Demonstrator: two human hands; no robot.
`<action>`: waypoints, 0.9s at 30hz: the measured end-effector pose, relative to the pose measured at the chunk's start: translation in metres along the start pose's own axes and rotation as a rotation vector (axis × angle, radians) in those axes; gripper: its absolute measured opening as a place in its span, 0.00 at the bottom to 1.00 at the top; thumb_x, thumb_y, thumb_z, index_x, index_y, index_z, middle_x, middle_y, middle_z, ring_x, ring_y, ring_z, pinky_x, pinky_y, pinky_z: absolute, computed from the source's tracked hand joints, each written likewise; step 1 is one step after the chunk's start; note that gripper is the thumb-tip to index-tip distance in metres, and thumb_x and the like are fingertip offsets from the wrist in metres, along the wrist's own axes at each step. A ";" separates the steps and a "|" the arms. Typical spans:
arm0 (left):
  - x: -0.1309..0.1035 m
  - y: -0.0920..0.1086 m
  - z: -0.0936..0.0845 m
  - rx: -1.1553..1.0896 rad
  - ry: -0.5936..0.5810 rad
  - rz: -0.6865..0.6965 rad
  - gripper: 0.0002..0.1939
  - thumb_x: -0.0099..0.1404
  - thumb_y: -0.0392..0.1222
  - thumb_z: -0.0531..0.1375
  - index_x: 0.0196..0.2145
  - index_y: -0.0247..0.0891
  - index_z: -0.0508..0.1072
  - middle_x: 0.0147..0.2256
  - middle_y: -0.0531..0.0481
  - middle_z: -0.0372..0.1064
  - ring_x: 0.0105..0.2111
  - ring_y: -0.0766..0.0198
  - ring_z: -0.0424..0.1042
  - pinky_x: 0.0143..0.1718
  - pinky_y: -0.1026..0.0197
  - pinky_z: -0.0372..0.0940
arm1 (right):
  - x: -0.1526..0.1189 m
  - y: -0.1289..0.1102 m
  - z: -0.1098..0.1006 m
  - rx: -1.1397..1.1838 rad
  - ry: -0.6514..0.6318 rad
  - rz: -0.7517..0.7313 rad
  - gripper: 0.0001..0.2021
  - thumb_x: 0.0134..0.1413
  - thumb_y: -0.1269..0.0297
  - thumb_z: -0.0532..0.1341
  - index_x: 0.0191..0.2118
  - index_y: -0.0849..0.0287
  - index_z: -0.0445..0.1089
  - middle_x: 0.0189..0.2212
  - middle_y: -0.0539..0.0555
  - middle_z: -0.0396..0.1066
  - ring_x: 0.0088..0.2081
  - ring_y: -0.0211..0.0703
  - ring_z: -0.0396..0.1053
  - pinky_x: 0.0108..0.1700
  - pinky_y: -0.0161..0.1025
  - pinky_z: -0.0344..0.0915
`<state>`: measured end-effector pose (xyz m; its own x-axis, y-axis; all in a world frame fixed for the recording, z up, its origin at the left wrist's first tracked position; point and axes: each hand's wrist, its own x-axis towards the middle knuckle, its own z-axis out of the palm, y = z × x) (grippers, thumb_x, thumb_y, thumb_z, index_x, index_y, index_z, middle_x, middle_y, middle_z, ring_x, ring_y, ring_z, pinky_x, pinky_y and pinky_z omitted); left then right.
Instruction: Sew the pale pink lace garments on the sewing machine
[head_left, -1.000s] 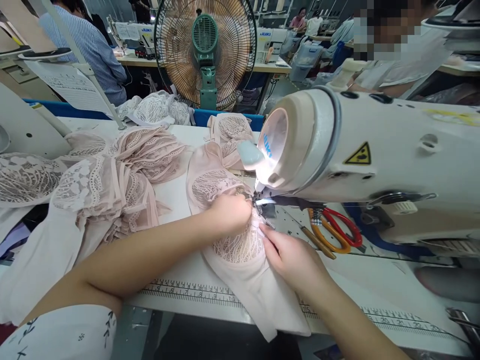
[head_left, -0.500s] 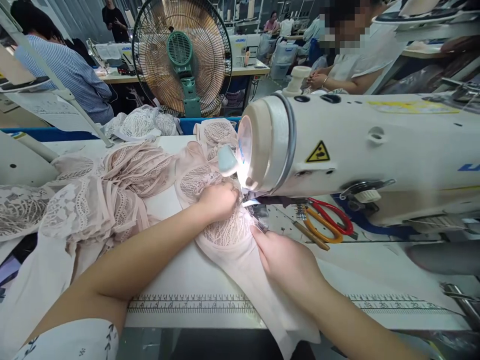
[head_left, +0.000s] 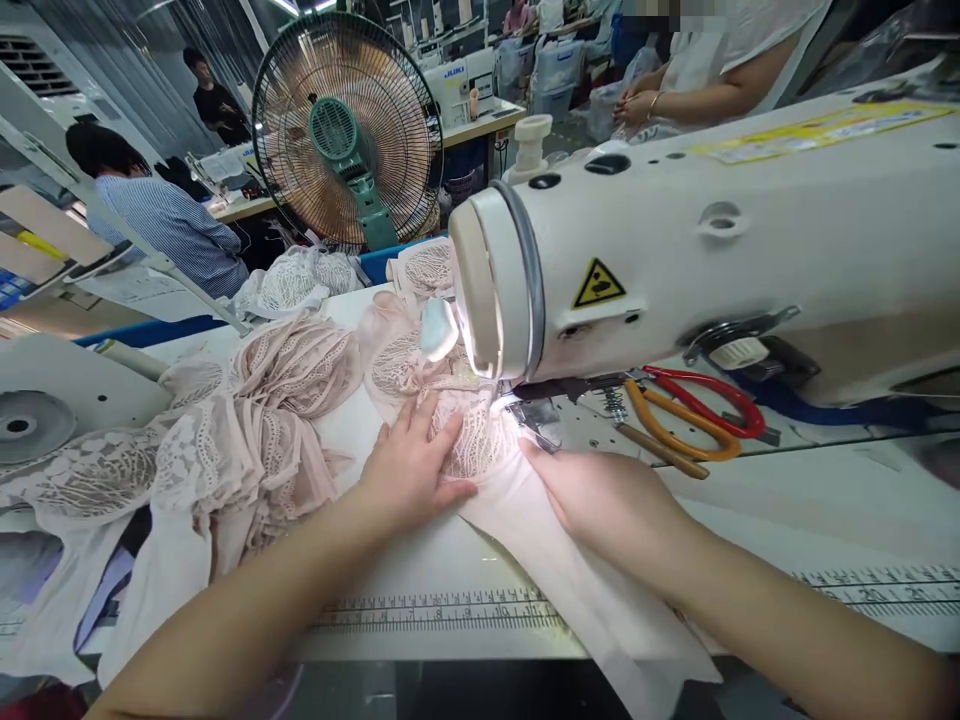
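Note:
A pale pink lace bra [head_left: 484, 440] lies under the needle area of a white sewing machine [head_left: 652, 230], lit by its lamp. Spread flat, the fingers of my left hand [head_left: 409, 465] rest on the cup's left side and hold nothing. My right hand [head_left: 611, 500] grips the bra's edge just right of the presser foot, thumb on top and fingers underneath. From there the smooth side wing [head_left: 592, 600] of the bra hangs over the table's front edge. The machine head partly hides the stitching point.
Bundled pink lace bras [head_left: 247, 420] are heaped at left. Red-handled scissors [head_left: 712, 400], orange-handled scissors [head_left: 679, 425] and a wooden-handled tool [head_left: 664, 450] lie right of the needle. A printed ruler [head_left: 442, 612] runs along the front edge. A large fan [head_left: 349, 130] stands behind.
My left hand has gone from closed fingers beside the needle to spread flat, lower and left on the cup. My right hand keeps its grip on the bra. The camera view has tilted.

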<state>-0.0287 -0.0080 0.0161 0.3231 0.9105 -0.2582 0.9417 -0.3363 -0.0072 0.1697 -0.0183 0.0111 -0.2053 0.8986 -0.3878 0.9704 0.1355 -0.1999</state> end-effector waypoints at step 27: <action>0.068 -0.050 -0.010 -0.189 0.143 0.115 0.26 0.61 0.47 0.57 0.56 0.41 0.61 0.54 0.42 0.58 0.54 0.51 0.60 0.51 0.53 0.61 | -0.013 0.005 0.017 -0.240 -0.017 -0.158 0.38 0.41 0.82 0.56 0.62 0.60 0.52 0.32 0.55 0.71 0.29 0.43 0.70 0.18 0.35 0.43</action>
<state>-0.0533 0.0729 0.0084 0.4262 0.8981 -0.1081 0.8945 -0.4006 0.1987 0.1748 -0.0359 0.0001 -0.3568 0.8517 -0.3838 0.9281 0.3701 -0.0416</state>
